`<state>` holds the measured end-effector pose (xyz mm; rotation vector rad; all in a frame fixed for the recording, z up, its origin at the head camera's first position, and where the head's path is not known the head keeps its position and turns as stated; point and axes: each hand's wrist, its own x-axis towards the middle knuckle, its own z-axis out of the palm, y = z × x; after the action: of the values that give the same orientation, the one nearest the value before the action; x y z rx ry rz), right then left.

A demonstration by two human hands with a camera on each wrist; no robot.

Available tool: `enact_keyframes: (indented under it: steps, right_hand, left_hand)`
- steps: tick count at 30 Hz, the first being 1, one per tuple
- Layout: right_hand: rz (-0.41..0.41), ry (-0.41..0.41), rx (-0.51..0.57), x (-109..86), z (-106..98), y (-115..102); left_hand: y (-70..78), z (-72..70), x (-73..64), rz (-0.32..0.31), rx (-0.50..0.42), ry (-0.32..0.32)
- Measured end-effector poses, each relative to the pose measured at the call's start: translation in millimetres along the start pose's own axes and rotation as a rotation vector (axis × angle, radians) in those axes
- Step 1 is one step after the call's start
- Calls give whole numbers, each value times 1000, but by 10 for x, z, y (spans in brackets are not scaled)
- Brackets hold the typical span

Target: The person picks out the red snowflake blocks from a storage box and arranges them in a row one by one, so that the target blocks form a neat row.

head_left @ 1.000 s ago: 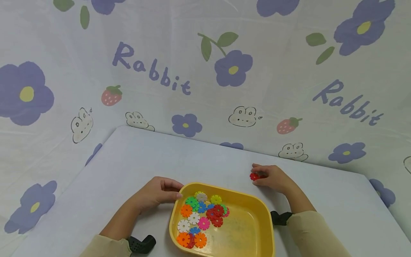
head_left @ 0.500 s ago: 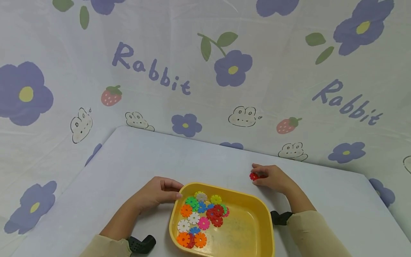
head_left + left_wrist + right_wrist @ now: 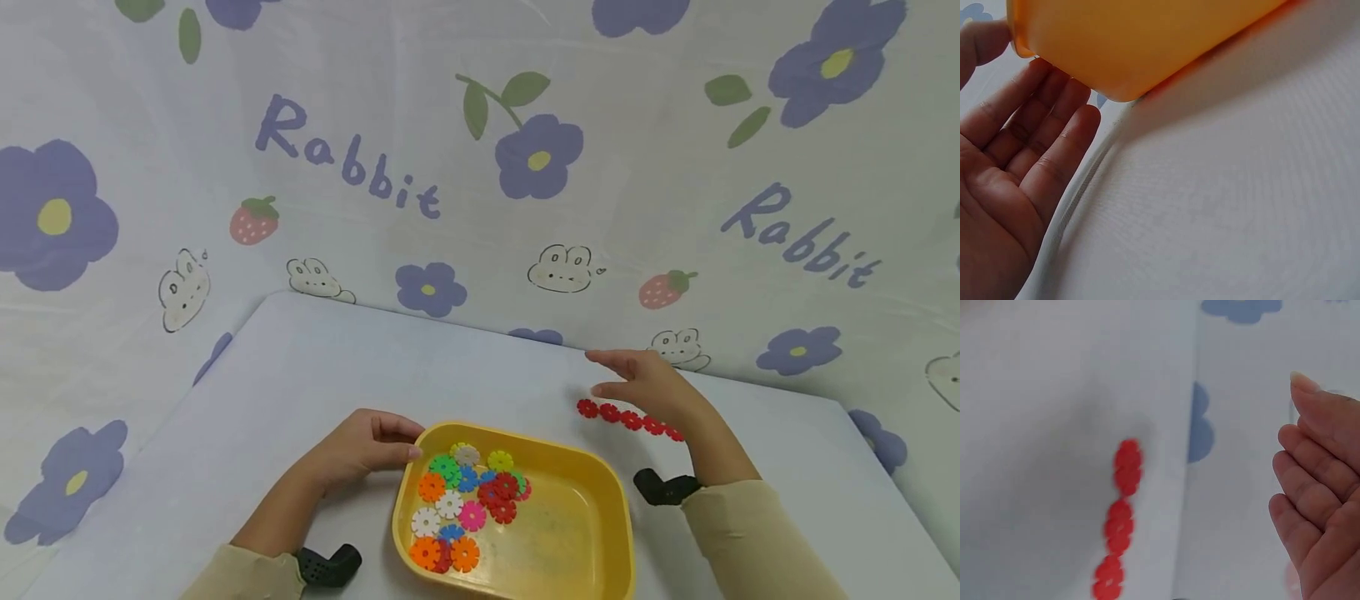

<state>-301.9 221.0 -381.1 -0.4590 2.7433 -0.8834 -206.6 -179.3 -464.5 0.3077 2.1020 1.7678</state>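
Note:
A yellow plastic tray (image 3: 558,550) stands at the front of the table. Its far left corner is held by my left hand (image 3: 363,450), thumb at the rim and fingertips against the outer wall, as the left wrist view shows with the tray wall (image 3: 1129,50) above the fingers (image 3: 1063,150). Farther back on the right, a row of red snowflake discs (image 3: 632,420) lies on the white table, linked edge to edge. Over that row my right hand (image 3: 660,392) hovers with thumb and fingers apart and holds nothing; its wrist hides the row's right end.
Several loose snowflake discs in white (image 3: 426,522), orange (image 3: 465,554), green, blue, pink, yellow and red lie in the tray's left half. A printed cloth (image 3: 480,250) hangs behind the table's back edge. Black wrist devices (image 3: 330,567) sit below both hands.
My right hand has let go of the red discs and lifted up and back, its fingers spreading and the row coming into sight. The left hand stays at the tray corner.

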Motion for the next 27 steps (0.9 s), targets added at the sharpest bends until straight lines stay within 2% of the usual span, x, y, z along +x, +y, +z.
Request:
enact_keyframes:
  steps: [3,5,9,12,20,27]
  right_hand:
    - [-88,12,13,-47,-22,-207]
    - [-142,-14,57,-85,-20,-360]
    - [-239,-136,158,-160,39,-658]
    - [-282,-229,174,-201,133,-819]
    - [-265,-415,175,-234,453,-952]
    - [-208,-527,64,-270,659,-942]
  left_hand:
    - [-5,-5,2,-11,5,7]
    - [-9,-6,-2,-11,11,8]
    - [-10,-3,-9,-30,9,20]
    - [-12,3,-8,-40,13,28]
    - [-15,9,5,-34,1,21]
    - [-17,6,12,-26,-9,17]
